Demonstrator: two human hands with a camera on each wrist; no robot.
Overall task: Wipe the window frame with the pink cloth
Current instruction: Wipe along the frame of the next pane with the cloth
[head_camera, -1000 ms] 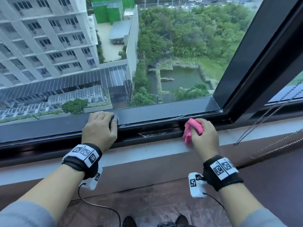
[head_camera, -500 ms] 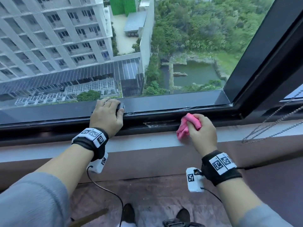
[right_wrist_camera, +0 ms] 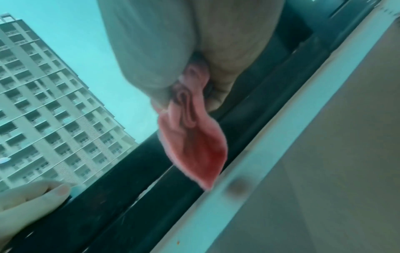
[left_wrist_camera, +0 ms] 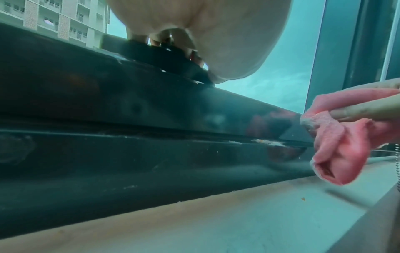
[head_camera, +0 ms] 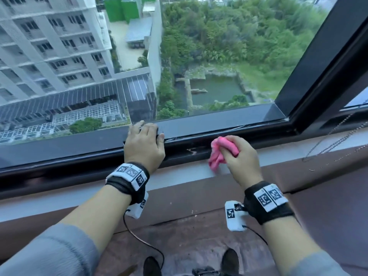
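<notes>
Pink cloth (head_camera: 218, 154): bunched, held in the right hand (head_camera: 242, 162), with the fingers (left_wrist_camera: 365, 111) curled round it and clamped on the upper part of the wad. A loose fold hangs below the fist. In the right wrist view the hanging tip of the pink cloth (right_wrist_camera: 194, 147) lies in front of the lower dark rail, its point reaching the edge of the pale sill strip (right_wrist_camera: 270, 150); whether it touches that strip cannot be told, picture blurred.

Window frame (head_camera: 199, 136): dark, glossy, running left to right below the glass. The cloth sits against its lower rail, right of centre. Whitish scuffs and flecks show on the rail just left of the cloth in the left wrist view (left_wrist_camera: 268, 142). A pink reflection of the cloth appears in the glossy face beside it.

Left hand (head_camera: 144, 146): placed on the top of the frame, well left of the cloth, fingers bent over a small black fitting (left_wrist_camera: 164, 56) on the upper rail and gripping it. Thumb tip lies on the frame edge.

Surroundings: brown ledge (head_camera: 318, 186) below the sill strip; bead chain (head_camera: 334, 140) draped at right; both wrists carry black bands with printed markers (head_camera: 268, 196); white apartment block (head_camera: 49, 46) and trees beyond the glass.
</notes>
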